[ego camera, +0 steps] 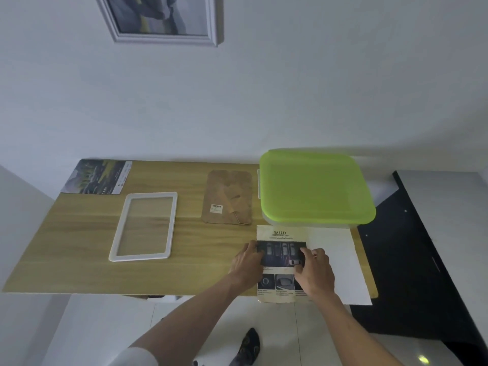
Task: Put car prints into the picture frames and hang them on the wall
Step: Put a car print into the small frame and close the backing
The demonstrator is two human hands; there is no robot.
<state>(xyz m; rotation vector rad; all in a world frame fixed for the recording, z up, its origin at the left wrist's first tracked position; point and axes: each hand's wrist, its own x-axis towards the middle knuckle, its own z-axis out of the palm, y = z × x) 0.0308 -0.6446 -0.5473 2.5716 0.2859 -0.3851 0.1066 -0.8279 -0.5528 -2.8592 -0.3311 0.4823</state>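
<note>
A car print headed "SAFETY" point(282, 235) lies at the table's front right, partly over the front edge, on a white sheet point(335, 260). My left hand point(247, 261) holds its left edge and my right hand point(315, 269) grips its right side, fingers curled onto the print. An empty white picture frame point(117, 250) lies flat on the table to the left. A brown backing board point(227, 198) with a small label lies behind the print. Another car print point(96, 177) lies at the back left corner. A framed picture point(161, 18) hangs on the wall above.
A plastic box with a green lid point(315, 187) stands at the back right of the wooden table point(79, 244). A black surface point(414, 262) adjoins the table on the right. White floor tiles and my foot point(248, 346) show below the front edge.
</note>
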